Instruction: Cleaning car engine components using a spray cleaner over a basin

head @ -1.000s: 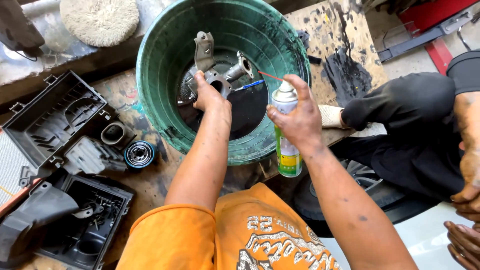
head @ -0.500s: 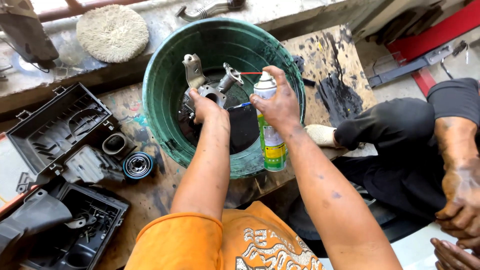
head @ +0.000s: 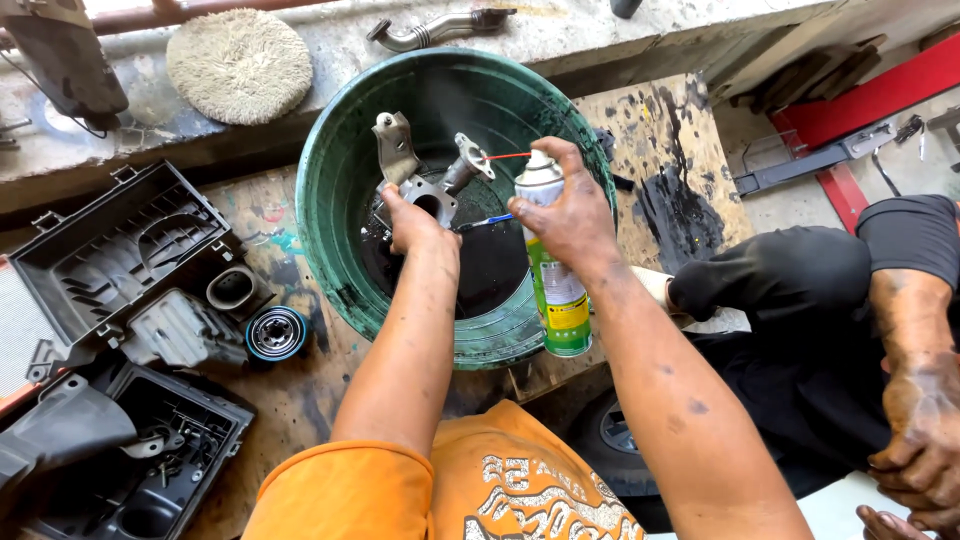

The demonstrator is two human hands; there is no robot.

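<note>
Head view, nearest first: an orange shirt (head: 440, 490) at the bottom edge, from which both bare forearms reach out over a stained wooden desk (head: 300, 390). The right hand (head: 572, 215) is wrapped tight around a green and yellow spray can (head: 555, 280), one finger pressed on its white cap, the thin red straw (head: 507, 156) aimed left. The left hand (head: 415, 222) is clenched on a grey metal casting (head: 425, 175), held tilted inside the green plastic basin (head: 340, 200) above dark liquid. Left of the basin lie black plastic housings (head: 120, 260) and a small round filter (head: 276, 333). Further right, another person's grimy hand (head: 920, 440) rests beside dark trousers. Beyond the basin, a round woolly pad (head: 238, 65) and a bent metal pipe (head: 430, 28) sit on a concrete ledge.
</note>
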